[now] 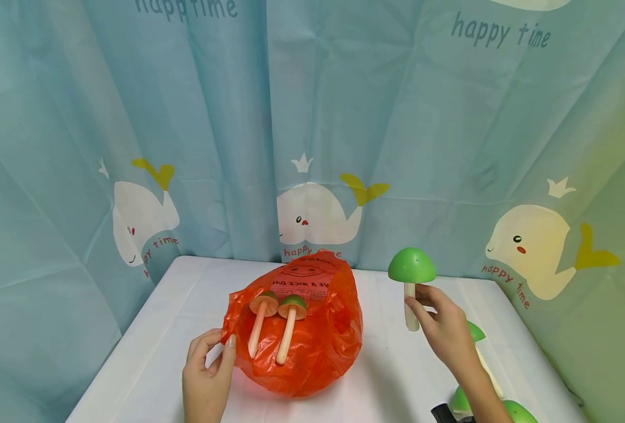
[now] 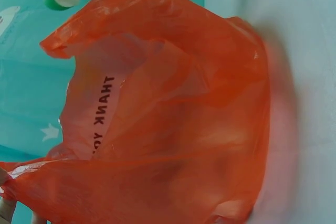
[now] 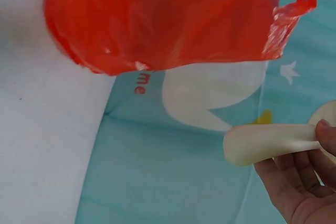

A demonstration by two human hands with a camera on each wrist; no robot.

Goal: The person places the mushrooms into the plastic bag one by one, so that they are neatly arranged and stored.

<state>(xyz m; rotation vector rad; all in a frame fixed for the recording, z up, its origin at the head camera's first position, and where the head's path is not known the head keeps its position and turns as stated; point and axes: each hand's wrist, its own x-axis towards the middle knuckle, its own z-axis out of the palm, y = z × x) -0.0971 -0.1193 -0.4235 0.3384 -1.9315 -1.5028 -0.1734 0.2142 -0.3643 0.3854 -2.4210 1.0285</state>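
Observation:
My right hand pinches the pale stem of a toy mushroom with a green cap, holding it upright above the table to the right of the bag. In the right wrist view the stem points left from between thumb and fingers. My left hand pinches the left edge of a red plastic bag, whose mouth stands wide. Inside the bag lie two toy mushrooms, one with a brownish cap and one with a green cap. Printed "THANK YOU" lettering shows in the left wrist view.
More green-capped pieces lie at the right of the white table, partly hidden by my right forearm. A black object is at the bottom edge. Behind the table hangs a blue curtain with whale prints.

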